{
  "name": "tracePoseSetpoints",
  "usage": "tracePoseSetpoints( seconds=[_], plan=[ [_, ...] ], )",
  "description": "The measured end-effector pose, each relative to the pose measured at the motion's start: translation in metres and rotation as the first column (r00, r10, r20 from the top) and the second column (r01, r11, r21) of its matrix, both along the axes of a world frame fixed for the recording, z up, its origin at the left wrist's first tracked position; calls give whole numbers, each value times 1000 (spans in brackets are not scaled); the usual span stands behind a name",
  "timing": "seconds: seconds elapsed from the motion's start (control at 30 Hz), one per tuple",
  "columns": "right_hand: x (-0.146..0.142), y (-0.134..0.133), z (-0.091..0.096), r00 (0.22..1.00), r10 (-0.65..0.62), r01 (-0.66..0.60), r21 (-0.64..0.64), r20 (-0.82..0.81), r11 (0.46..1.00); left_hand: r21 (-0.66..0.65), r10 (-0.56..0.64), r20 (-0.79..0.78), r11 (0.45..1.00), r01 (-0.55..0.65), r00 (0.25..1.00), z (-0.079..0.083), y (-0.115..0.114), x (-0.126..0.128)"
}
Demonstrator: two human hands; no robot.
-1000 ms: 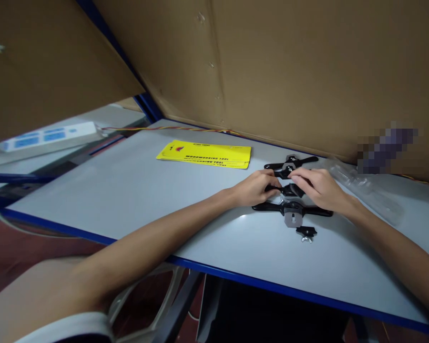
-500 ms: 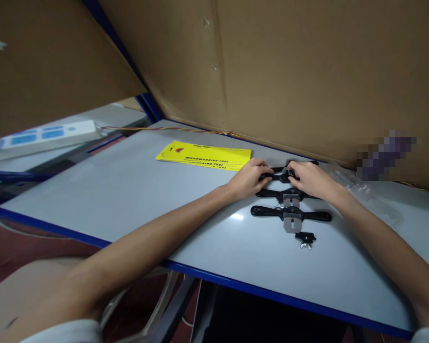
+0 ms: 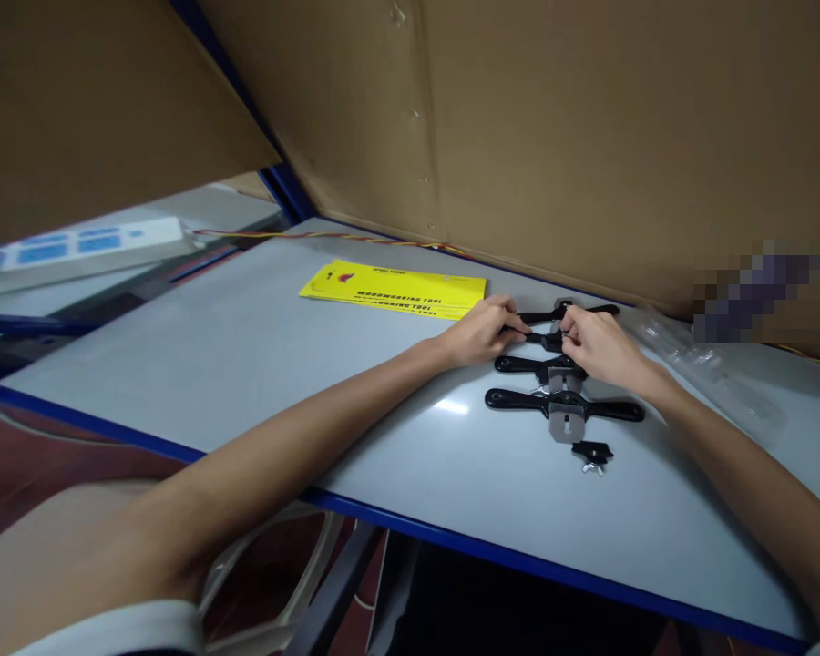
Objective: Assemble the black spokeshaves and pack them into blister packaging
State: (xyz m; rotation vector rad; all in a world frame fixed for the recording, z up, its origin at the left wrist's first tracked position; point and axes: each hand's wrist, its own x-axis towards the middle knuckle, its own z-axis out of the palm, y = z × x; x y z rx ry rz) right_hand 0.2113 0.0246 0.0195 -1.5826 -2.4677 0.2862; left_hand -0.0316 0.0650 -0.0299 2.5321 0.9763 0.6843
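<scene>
- At the far right part of the grey bench (image 3: 246, 364), close to the cardboard wall (image 3: 588, 137), four like tools lie in a row, one behind the other, handles running left to right.
- Left hand (image 3: 482, 333): fingers curled; the grip is closed round the left handle of the black two-handled tool (image 3: 541, 339), second from the back.
- Right hand (image 3: 601, 346): fingertips pinched on the middle body of the same tool, so this grip also grasps it. The right handle is hidden under the palm.
- The tool sits low between the two hands; whether it rests on the bench or is just lifted, I cannot tell.
- Rearmost tool (image 3: 598, 310): just behind the held one, near the wall; its centre is partly covered by the right hand's fingers.
- Third tool (image 3: 519, 365): just in front of the held one, flat on the bench, its right end under the right hand.
- Nearest tool (image 3: 519, 400): lies free of both hands, with a grey metal plate (image 3: 566, 426) sticking out from its centre toward the person.
- Small black wing-nut part (image 3: 592, 451): loose on the bench, just in front of that plate.
- Yellow printed card (image 3: 396, 290): flat on the bench, left of the tools, near the left hand.
- Clear plastic bag (image 3: 703, 364): crumpled, right of the right hand, along the wall.
- Red-yellow twisted wire (image 3: 355, 239): runs along the bench's back edge.
- White power strip (image 3: 75, 246): on a separate surface, far left.
</scene>
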Motion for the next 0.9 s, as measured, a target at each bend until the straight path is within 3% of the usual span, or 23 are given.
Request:
tracePoseSetpoints(
  seconds=[0.13,0.3,0.43,0.53,0.63,0.73,0.9],
  plan=[
    [2,-3,6,989,109,-110,0,95,994,-5,-35,-15,999,35,999,2,-2,1],
    [0,-8,9,960,102,-106,-1,260,994,8,-49,-11,999,49,999,2,-3,2],
    [4,-6,6,905,241,-288,85,350,954,22,-56,-36,998,57,998,3,-4,2],
    [6,-4,9,905,288,-332,99,313,938,38,-63,-62,997,65,996,5,-5,3],
    [4,-7,16,950,177,-212,116,257,970,51,-63,-73,996,67,995,7,-7,3],
    [-2,-10,20,949,100,-121,53,298,991,47,-53,-72,997,57,996,7,-8,2],
    [-9,-14,19,919,284,-320,99,271,942,26,-64,-50,998,65,997,7,-10,4]
  ],
)
